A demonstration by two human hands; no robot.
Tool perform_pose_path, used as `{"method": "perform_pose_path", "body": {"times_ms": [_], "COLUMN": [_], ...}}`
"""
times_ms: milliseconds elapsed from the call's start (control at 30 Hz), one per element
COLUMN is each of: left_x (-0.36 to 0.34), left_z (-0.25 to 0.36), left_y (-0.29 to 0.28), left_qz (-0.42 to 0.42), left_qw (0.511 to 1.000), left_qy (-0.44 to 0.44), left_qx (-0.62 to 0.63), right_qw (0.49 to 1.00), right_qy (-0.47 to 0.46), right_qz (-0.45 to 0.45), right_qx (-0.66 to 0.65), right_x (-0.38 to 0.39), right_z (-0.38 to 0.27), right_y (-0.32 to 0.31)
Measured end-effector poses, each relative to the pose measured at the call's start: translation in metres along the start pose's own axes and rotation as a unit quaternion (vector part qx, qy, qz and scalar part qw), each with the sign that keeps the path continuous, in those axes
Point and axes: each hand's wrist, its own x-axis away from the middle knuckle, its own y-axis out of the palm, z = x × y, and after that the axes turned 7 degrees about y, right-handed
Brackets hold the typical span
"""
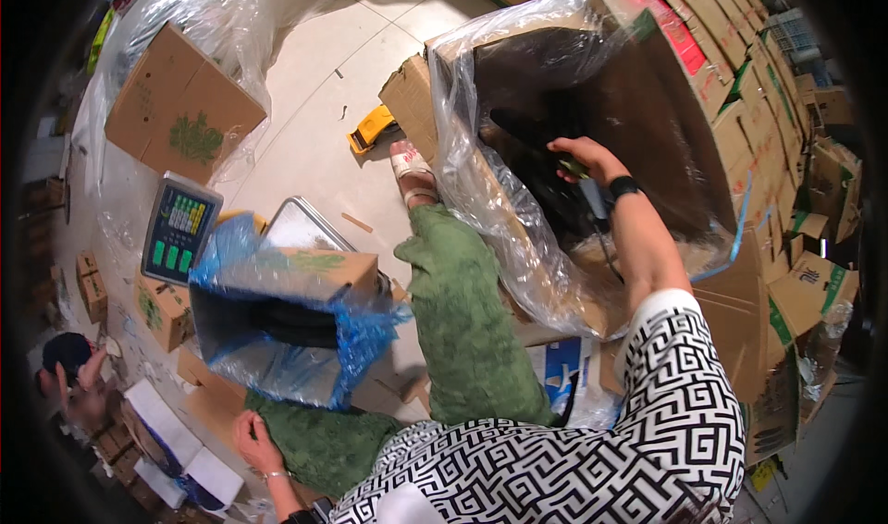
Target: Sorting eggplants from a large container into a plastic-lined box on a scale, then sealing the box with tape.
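- Your right hand (585, 159) is inside the large carton (698, 159), which has a lining of clear plastic (458, 168); its fingers are bent around a small dark thing (572, 165), whose kind I cannot tell.
- This small dark thing is therefore within the large carton, near the dark contents (527, 128).
- Your left hand (255, 441) is well apart from the large carton, to its lower left, beside your knee; its fingers are loosely parted.
- Left of the large carton is a smaller carton (347, 270) with a blue bag (368, 339); farther left is a scale display (181, 226).
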Motion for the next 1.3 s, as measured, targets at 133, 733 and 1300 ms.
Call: {"method": "perform_pose_path", "body": {"times_ms": [133,733,1300], "left_x": [0.013,0.06,0.051], "left_z": [-0.014,-0.028,-0.042], "left_y": [0.005,0.012,0.007], "left_qz": [0.056,0.176,0.192], "left_qw": [0.997,0.984,0.975], "left_qy": [0.046,-0.003,-0.003], "left_qx": [0.007,0.035,0.115], "right_qw": [0.998,0.89,0.424], "right_qy": [-0.053,-0.31,-0.417], "right_qz": [-0.016,-0.228,-0.037], "right_qx": [0.008,0.246,0.803], "right_x": [0.114,0.279,0.189], "right_z": [0.007,-0.012,0.043], "right_y": [-0.027,0.358,0.482]}}
